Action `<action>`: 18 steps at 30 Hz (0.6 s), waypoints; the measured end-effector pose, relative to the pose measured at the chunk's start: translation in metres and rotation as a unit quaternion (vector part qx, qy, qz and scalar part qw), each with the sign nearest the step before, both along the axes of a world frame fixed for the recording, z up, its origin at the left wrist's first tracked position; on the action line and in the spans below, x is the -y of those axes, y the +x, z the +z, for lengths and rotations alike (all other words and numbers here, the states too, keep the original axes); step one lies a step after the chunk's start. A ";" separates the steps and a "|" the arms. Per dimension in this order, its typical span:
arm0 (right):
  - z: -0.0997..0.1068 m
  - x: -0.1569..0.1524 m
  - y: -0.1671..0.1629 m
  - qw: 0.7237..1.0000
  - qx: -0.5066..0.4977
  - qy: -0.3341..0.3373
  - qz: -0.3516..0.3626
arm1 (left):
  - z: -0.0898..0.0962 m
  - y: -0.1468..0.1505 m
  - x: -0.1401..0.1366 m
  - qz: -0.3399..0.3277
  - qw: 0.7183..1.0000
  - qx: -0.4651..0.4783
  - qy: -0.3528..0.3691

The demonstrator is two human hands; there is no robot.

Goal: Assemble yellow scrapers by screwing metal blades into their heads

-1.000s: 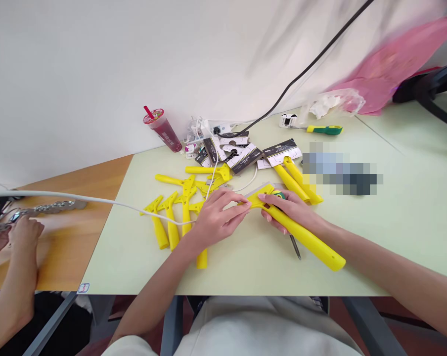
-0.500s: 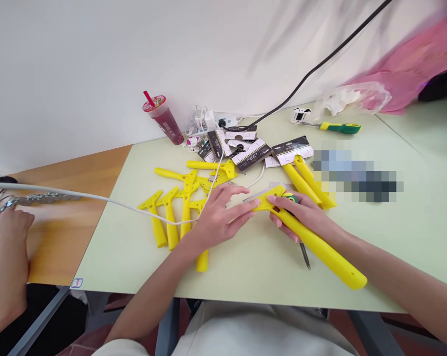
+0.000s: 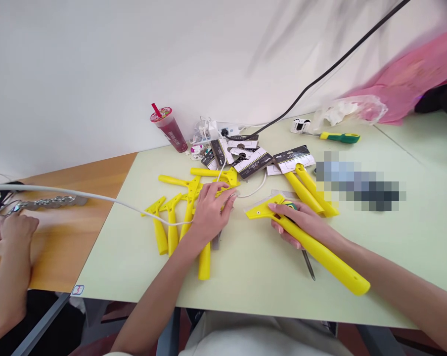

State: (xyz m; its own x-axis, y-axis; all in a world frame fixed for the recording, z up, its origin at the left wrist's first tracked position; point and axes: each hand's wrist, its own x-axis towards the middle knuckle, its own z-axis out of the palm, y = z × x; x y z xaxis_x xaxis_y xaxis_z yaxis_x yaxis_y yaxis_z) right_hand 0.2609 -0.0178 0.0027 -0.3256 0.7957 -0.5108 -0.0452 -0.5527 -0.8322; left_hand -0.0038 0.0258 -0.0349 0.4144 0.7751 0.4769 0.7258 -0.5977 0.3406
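Observation:
My right hand [image 3: 305, 222] is closed around a yellow scraper [image 3: 320, 247], thumb pressed on its head, the long handle slanting toward the front right. A clear strip lies along the head's far edge, and a small screw shows in the head. The same hand also holds a screwdriver [image 3: 308, 264], its metal shaft pointing down below the palm and a bit of green handle showing. My left hand [image 3: 210, 210] is over the edge of the scraper pile, fingers curled in a pinch; what they hold, if anything, is hidden. Several yellow scrapers [image 3: 173, 225] lie beneath and beside it.
Printed cardboard packaging [image 3: 253, 163] lies behind the pile. Two yellow handles [image 3: 305, 190] stick out from a card. A drink cup [image 3: 171, 131] leans by the wall near a power strip [image 3: 223, 131]. Another screwdriver [image 3: 340, 137] lies behind. A white cable [image 3: 134, 201] crosses left, near another person's hand [image 3: 19, 230].
My left hand has left the scraper head and moved left to the pile, its fingers drawing together. My right hand keeps the scraper and screwdriver in nearly the same place.

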 end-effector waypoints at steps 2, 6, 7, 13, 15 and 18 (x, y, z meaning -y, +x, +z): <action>-0.001 0.001 -0.001 1.000 -0.004 0.000 0.008 | -0.006 -0.002 -0.007 0.046 0.998 -0.023 -0.034; -0.010 0.003 0.000 1.000 -0.005 0.011 0.024 | -0.011 0.004 -0.017 0.090 0.991 -0.030 -0.090; -0.012 0.003 0.000 1.000 -0.006 0.013 0.026 | -0.009 0.006 -0.020 0.094 0.990 -0.030 -0.099; -0.014 0.001 0.000 0.999 -0.019 0.016 0.039 | 0.002 0.015 -0.041 0.088 0.985 -0.035 -0.144; -0.013 0.000 0.000 0.999 -0.025 0.020 0.043 | 0.003 0.015 -0.047 0.086 0.983 -0.042 -0.155; -0.014 0.000 0.001 0.998 -0.033 0.027 0.048 | 0.003 0.013 -0.050 0.089 0.980 -0.052 -0.168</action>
State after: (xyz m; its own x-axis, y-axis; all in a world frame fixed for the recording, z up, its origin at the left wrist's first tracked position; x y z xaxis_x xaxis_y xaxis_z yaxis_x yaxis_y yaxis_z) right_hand 0.2615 -0.0181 -0.0114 -0.4330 0.7854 -0.4423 -0.0500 -0.5109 -0.8582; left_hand 0.0095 0.0753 -0.0322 0.2904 0.9459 0.1447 0.8497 -0.3245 0.4157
